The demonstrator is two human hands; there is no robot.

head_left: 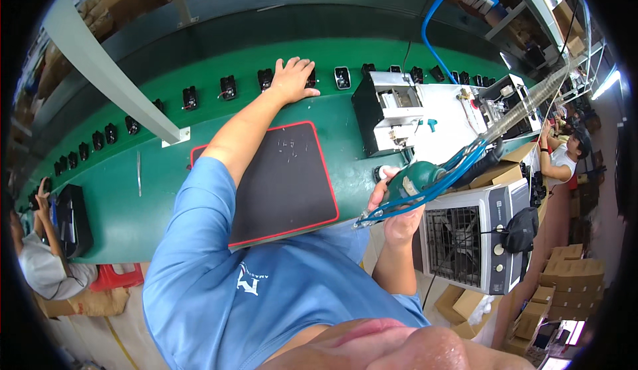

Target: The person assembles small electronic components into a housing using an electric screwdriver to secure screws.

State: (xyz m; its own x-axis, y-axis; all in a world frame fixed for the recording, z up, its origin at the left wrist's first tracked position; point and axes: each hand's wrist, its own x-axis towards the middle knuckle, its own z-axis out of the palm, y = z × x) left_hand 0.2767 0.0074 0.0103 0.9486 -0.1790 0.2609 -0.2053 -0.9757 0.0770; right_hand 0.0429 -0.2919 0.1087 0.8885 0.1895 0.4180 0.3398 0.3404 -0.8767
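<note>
My left hand [290,81] reaches out over the green belt, palm down, with its fingers and thumb around a small black part [311,79]; the hand hides some of that part. Close by in the same row lies another black part [265,78]. To the right, my right hand [399,218] is wrapped round a green power screwdriver [413,178], held above the bench's near edge. Blue tubing [458,165] runs along the tool, and its tip is hard to make out. A black mat with a red border [282,177] lies in front of me.
A bench machine [392,114] stands right of the mat, and a metal spring hose [525,111] slants down over it. A grey post [113,71] rises at left. An air cooler [465,237] sits at right. Co-workers [565,160] sit at both ends.
</note>
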